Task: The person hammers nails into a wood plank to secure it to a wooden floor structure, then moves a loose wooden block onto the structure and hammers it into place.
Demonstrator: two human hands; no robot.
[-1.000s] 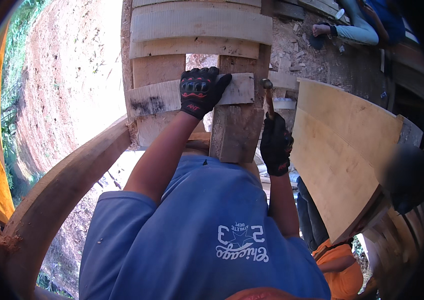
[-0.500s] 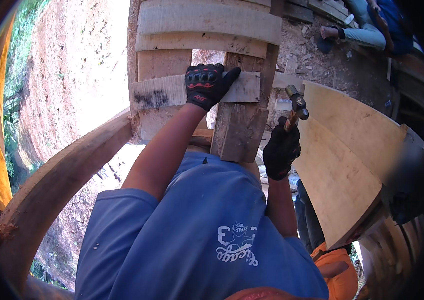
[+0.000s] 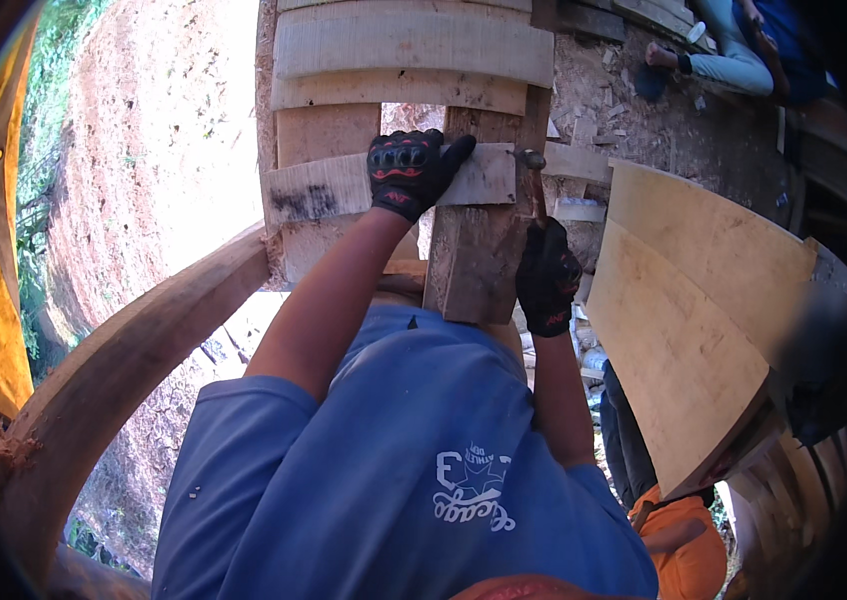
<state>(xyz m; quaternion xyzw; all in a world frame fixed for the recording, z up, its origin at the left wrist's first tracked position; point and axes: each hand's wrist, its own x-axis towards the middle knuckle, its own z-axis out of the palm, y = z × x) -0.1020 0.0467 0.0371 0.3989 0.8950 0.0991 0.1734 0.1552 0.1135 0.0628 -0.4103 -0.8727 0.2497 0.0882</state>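
In a black glove with red marks, my left hand (image 3: 406, 172) rests on a pale wooden slat (image 3: 319, 187) with a dark smudge. Its fingers curl over the slat's far edge and its thumb points to the right. My right hand (image 3: 549, 277), gloved in black too, is closed round the wooden handle of a hammer (image 3: 538, 190). The hammer's head is just beside the slat's right end; whether it touches is unclear. Under the slat, a wider upright plank (image 3: 479, 260) runs toward my body.
More slats (image 3: 414, 50) lie across the frame beyond my left hand. A curved beam (image 3: 144, 320) bends along my left. Large pale panels (image 3: 699, 290) stand on the right. One person sits at the far right (image 3: 744, 70), another in orange (image 3: 684, 550) is near lower right. Wood scraps litter the ground.
My right hand has moved up and left, and the hammer's head has swung down and left to the slat's right end. My left hand keeps its place on the slat.
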